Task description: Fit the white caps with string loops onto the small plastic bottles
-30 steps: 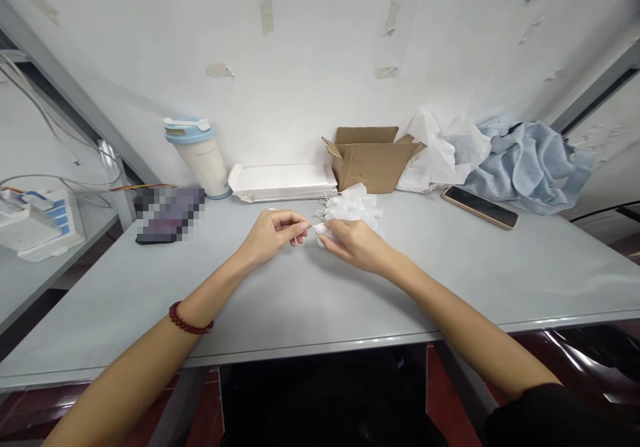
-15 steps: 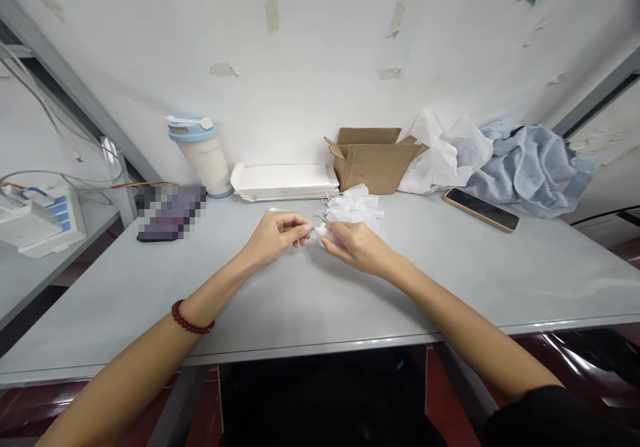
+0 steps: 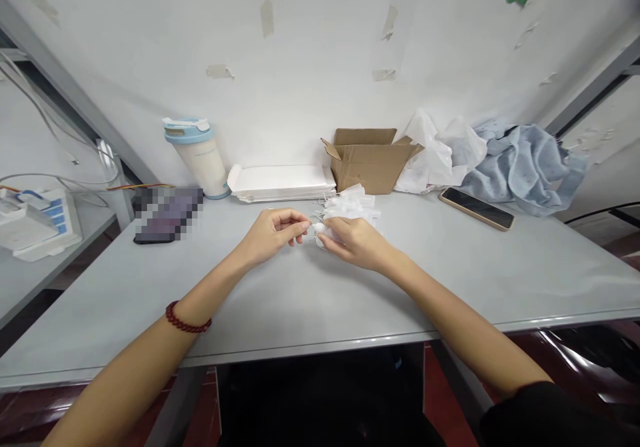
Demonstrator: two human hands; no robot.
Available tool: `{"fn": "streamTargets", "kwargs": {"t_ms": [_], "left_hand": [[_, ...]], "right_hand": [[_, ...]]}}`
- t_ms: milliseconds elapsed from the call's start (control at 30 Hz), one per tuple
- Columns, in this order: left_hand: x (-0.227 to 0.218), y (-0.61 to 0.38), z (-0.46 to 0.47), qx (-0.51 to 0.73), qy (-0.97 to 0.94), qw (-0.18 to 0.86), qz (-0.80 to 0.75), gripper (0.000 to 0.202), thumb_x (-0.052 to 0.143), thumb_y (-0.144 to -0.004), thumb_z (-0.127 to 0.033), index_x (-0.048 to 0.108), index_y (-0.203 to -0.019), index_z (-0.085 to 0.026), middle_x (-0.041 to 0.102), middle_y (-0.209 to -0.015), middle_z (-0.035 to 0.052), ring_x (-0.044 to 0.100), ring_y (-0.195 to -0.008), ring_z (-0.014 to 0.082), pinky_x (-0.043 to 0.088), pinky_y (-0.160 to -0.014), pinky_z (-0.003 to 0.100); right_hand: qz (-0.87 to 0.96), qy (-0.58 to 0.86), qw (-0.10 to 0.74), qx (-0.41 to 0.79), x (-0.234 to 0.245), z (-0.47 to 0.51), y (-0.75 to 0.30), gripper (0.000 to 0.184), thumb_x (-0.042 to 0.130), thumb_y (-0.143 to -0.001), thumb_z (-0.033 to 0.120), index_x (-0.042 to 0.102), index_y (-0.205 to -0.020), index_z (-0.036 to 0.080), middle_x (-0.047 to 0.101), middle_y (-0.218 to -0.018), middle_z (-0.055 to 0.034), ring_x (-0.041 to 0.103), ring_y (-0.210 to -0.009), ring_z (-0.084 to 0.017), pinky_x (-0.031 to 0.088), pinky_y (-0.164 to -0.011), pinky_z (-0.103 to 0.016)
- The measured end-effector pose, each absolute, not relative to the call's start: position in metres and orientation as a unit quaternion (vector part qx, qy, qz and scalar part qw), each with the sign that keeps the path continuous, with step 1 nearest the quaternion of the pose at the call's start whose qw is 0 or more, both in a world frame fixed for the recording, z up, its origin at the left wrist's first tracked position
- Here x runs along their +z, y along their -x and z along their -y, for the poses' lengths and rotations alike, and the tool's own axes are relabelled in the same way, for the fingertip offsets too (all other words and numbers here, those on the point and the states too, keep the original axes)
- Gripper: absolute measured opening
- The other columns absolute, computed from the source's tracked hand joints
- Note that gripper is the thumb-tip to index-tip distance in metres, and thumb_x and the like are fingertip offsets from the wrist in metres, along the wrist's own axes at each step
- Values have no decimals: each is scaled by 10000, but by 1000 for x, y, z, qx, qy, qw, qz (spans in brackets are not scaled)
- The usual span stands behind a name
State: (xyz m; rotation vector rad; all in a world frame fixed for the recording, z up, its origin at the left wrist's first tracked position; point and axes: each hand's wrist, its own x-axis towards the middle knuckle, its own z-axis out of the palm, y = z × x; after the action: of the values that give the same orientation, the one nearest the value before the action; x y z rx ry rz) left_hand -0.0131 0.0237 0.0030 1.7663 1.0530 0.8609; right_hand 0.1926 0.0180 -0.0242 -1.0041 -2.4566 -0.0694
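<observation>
Over the middle of the grey table [image 3: 310, 300], my left hand [image 3: 273, 234] is closed in a pinch, thumb and forefinger meeting at a small white piece [image 3: 318, 228]. My right hand [image 3: 353, 240] is closed round the same white piece from the other side. The fingertips of both hands nearly touch. Right behind my right hand lies a pile of small white bags with strings [image 3: 350, 204]. What exactly the left pinch grips is too small to name. A red bead bracelet [image 3: 187, 319] sits on my left wrist.
Along the back wall stand a blue-lidded tumbler [image 3: 197, 157], a flat stack of white sheets [image 3: 283, 180], an open cardboard box [image 3: 367, 157], white plastic wrap [image 3: 435, 150] and blue cloth [image 3: 525, 160]. A phone [image 3: 476, 208] lies right; a dark blurred item [image 3: 167, 214] lies left.
Both hands stay together at the same spot with only slight finger shifts. The view drifted a little.
</observation>
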Motion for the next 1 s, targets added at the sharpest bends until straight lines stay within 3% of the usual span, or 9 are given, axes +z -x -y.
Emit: {"fn": "streamTargets", "kwargs": {"t_ms": [267,467,667,833,1000], "left_hand": [[8,39,-43,314,-707,387,-502,219,647,-719,-366,670,-721,-148,640,-652,29,563,-563,134,442,-538,243],[3,64,-65,296,-687,286,-599,148,617,-672,-295,651,-618,-162,635,-579,22,587,-561,158,407,-526,233],[0,73,-72,233,-687,299,-620,152,619,-639,-283,629,-525,-183,622,-520,12,594,-543,175,396,-507,235],[-10,78,-79,200,-665,315,-647,157,598,-634,-278,607,-506,-187,635,-553,31,613,-558,197,423,-518,256],[-25,83,-83,205,-704,128,-668,124,555,-667,-265,633,-603,-194,657,-602,54,608,-619,238,407,-585,284]], "right_hand": [[881,426,201,-37,-20,-18,-191,305,498,-914,365,544,-1095,124,665,-915,-100,586,-694,-178,315,-550,-261],[886,432,164,-27,-19,-22,-193,202,549,-893,288,583,-1031,145,631,-964,-101,579,-816,-184,363,-590,-262],[896,420,138,-33,-24,-19,-190,289,500,-926,357,586,-1138,179,591,-984,-111,533,-878,-199,345,-560,-248],[908,407,87,-47,-28,-19,-187,337,415,-960,385,620,-1109,163,589,-948,-133,521,-875,-212,382,-697,-295],[912,405,57,-40,-32,-20,-186,370,373,-973,392,613,-1138,163,611,-912,-123,534,-858,-219,363,-751,-329]]}}
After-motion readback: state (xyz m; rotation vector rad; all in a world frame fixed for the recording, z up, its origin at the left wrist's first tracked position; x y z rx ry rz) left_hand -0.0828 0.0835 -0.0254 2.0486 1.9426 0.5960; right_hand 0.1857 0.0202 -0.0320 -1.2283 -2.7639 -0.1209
